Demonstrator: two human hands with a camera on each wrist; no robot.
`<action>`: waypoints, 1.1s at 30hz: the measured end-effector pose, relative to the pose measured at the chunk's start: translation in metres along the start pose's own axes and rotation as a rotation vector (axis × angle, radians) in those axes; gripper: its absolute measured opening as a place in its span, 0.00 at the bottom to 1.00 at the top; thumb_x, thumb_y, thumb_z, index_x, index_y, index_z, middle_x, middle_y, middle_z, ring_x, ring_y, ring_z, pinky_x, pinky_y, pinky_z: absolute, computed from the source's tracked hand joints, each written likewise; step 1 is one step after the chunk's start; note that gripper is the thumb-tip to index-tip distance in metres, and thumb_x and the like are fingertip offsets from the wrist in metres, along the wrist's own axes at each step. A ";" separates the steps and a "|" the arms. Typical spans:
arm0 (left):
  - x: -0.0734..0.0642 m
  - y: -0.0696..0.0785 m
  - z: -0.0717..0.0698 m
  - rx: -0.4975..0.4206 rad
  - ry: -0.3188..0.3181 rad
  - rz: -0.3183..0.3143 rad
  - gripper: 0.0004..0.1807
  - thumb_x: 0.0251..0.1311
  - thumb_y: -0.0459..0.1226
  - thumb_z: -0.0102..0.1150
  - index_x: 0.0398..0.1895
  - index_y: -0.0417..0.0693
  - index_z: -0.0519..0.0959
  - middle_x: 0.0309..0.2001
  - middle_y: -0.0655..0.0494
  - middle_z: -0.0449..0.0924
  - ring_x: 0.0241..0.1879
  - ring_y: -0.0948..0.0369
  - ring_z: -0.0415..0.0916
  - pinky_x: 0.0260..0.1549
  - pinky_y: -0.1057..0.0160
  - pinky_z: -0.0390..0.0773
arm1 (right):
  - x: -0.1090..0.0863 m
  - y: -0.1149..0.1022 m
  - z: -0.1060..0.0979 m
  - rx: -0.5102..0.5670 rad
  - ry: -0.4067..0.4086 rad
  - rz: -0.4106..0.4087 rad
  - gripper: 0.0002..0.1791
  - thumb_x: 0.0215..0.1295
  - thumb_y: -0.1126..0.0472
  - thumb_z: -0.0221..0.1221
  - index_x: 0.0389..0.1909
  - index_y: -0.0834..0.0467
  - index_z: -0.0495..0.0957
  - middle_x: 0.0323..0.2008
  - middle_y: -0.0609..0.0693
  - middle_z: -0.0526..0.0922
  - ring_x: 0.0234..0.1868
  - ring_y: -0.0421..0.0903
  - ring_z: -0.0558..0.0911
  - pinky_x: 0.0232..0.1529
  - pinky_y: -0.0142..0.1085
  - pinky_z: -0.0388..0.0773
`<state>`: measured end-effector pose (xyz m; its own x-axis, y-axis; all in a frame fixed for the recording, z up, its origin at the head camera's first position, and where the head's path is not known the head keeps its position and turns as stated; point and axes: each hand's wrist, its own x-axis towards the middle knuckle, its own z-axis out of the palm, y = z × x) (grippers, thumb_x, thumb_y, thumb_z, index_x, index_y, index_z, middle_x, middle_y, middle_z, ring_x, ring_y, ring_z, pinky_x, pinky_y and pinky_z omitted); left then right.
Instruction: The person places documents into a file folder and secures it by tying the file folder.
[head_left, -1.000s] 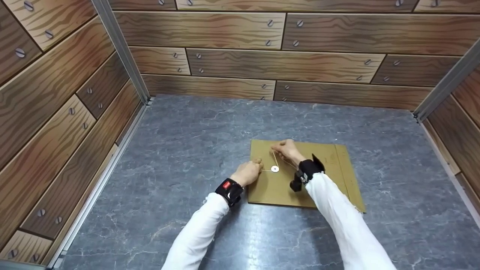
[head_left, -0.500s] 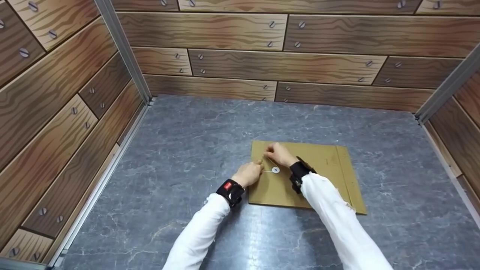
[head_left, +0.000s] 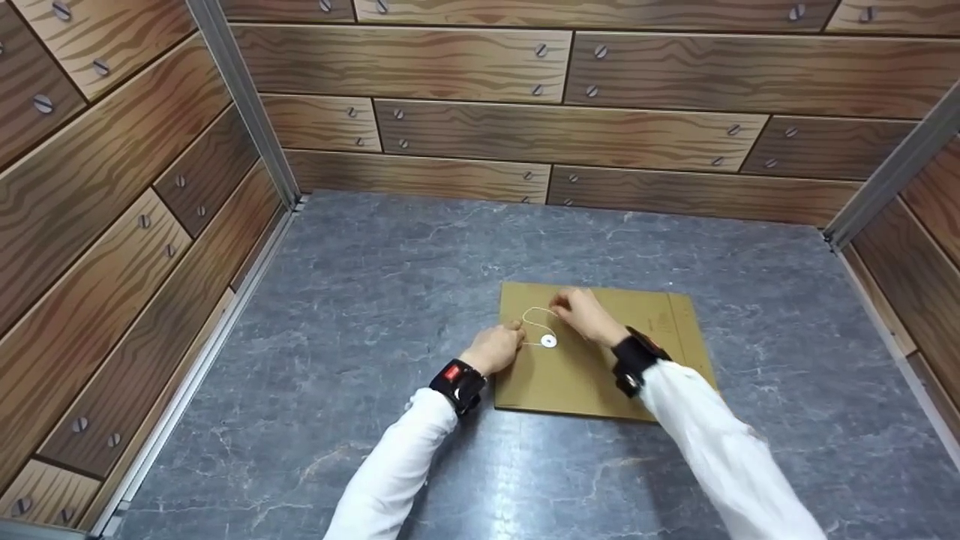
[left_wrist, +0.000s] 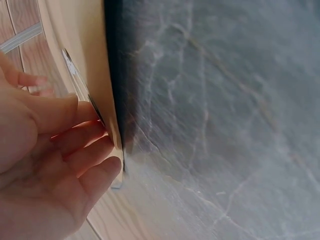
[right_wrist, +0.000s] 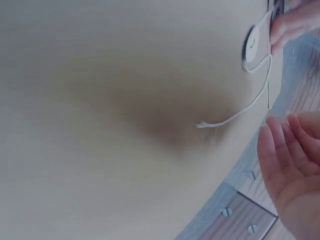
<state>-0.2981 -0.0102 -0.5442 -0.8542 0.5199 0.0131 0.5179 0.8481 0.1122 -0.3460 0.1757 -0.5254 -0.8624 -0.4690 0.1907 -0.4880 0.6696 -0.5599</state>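
A tan string-tie document envelope (head_left: 600, 382) lies flat on the grey floor. On it is a white button disc (head_left: 549, 341), with a thin white string (head_left: 538, 309) curving loosely from it. At the envelope's left edge my left hand (head_left: 495, 348) grips the edge, and a taut piece of string runs from the disc to its fingers. The left wrist view shows its fingertips (left_wrist: 111, 165) against that edge. My right hand (head_left: 586, 313) hovers over the upper middle, fingers loosely bent. In the right wrist view the string's frayed end (right_wrist: 202, 125) lies free of the right fingertips.
Grey marbled flooring (head_left: 390, 285) surrounds the envelope. Plank-patterned walls (head_left: 465, 127) stand behind and at both sides, with metal posts (head_left: 244, 97) in the corners. A black wrist band (head_left: 459, 384) and white sleeve cover each wrist and forearm.
My right hand has moved left over the envelope, then back right. The string was stretched to its fingers and now curves slack from the disc. The left hand has stayed put.
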 end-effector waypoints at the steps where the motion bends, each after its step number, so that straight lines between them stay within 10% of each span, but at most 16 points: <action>1: 0.000 0.000 0.000 -0.001 -0.002 -0.003 0.06 0.63 0.35 0.46 0.34 0.45 0.74 0.47 0.54 0.75 0.34 0.52 0.77 0.25 0.59 0.77 | -0.004 0.000 0.000 -0.006 -0.018 -0.011 0.05 0.56 0.72 0.56 0.33 0.69 0.78 0.32 0.59 0.80 0.36 0.55 0.78 0.41 0.44 0.73; 13: 0.001 0.001 0.002 -0.009 0.008 0.000 0.08 0.64 0.34 0.44 0.35 0.44 0.74 0.54 0.53 0.71 0.37 0.50 0.77 0.28 0.59 0.77 | -0.036 0.005 0.015 -0.263 -0.107 -0.185 0.10 0.59 0.72 0.54 0.41 0.64 0.77 0.40 0.60 0.79 0.40 0.57 0.78 0.39 0.48 0.74; 21: 0.012 -0.003 -0.003 0.002 0.110 -0.063 0.03 0.54 0.33 0.55 0.25 0.44 0.77 0.28 0.50 0.79 0.29 0.52 0.78 0.23 0.57 0.77 | -0.035 0.002 0.018 -0.389 -0.088 -0.276 0.16 0.54 0.76 0.49 0.42 0.66 0.78 0.45 0.61 0.78 0.43 0.58 0.77 0.41 0.47 0.74; 33: 0.046 -0.014 0.001 -0.100 0.192 -0.073 0.06 0.45 0.35 0.65 0.26 0.48 0.77 0.26 0.57 0.78 0.29 0.56 0.77 0.24 0.58 0.76 | -0.035 0.005 0.019 -0.415 -0.070 -0.258 0.08 0.56 0.72 0.55 0.35 0.63 0.79 0.34 0.57 0.80 0.28 0.59 0.79 0.24 0.48 0.75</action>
<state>-0.3442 0.0020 -0.5459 -0.8873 0.4208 0.1889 0.4556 0.8632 0.2173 -0.3153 0.1845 -0.5506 -0.7018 -0.6782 0.2182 -0.7096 0.6924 -0.1305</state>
